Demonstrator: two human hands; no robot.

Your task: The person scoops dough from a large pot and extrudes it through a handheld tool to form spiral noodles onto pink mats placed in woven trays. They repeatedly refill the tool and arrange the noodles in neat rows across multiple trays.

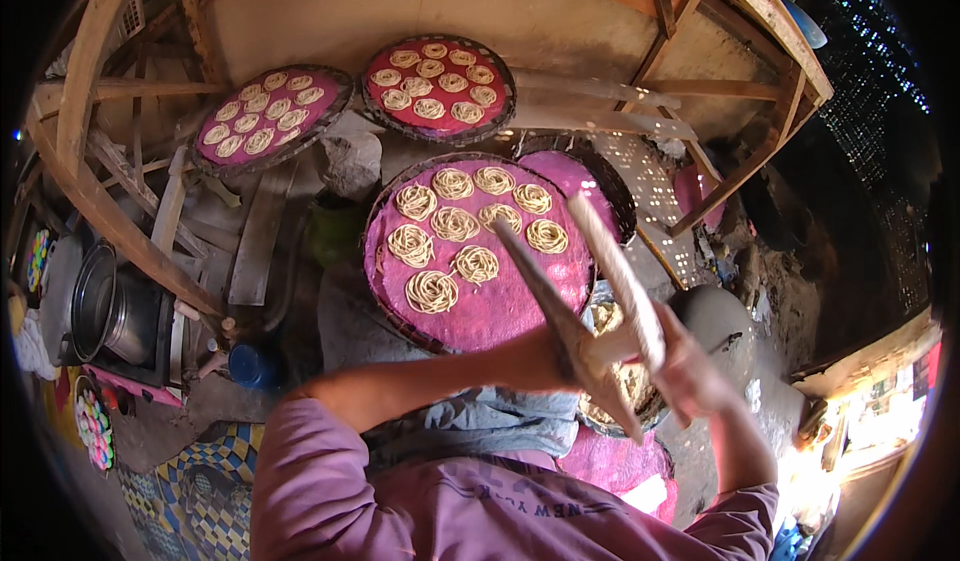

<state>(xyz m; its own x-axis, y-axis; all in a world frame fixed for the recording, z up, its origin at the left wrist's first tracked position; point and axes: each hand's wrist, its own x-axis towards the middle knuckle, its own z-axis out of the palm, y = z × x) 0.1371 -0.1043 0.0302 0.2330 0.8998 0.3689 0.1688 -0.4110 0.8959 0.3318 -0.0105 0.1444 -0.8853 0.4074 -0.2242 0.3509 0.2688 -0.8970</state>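
A two-part wooden dough press (622, 286) is tilted above the right side of my lap. Its dark bar and pale, flour-dusted bar stand apart, joined by a short pale cylinder. My left hand (553, 359) is closed at the dark bar, its fingers mostly hidden. Wrapped round the pale bar, my right hand (690, 369) is slightly blurred. Below the press is a basin of crumbly, pale dough (632, 379), partly covered by it. In front of me, a round tray with a pink cloth (520, 306) carries several coiled dough nests (432, 292); its near side is bare cloth.
Two more round trays of dough nests, one purple-lined (240, 149) and one red-lined (410, 121), stand farther back. Another pink-lined tray (575, 176) lies partly under the near one. Wooden posts (120, 226) frame both sides. Metal pots (125, 311) and a blue cup (252, 366) are left.
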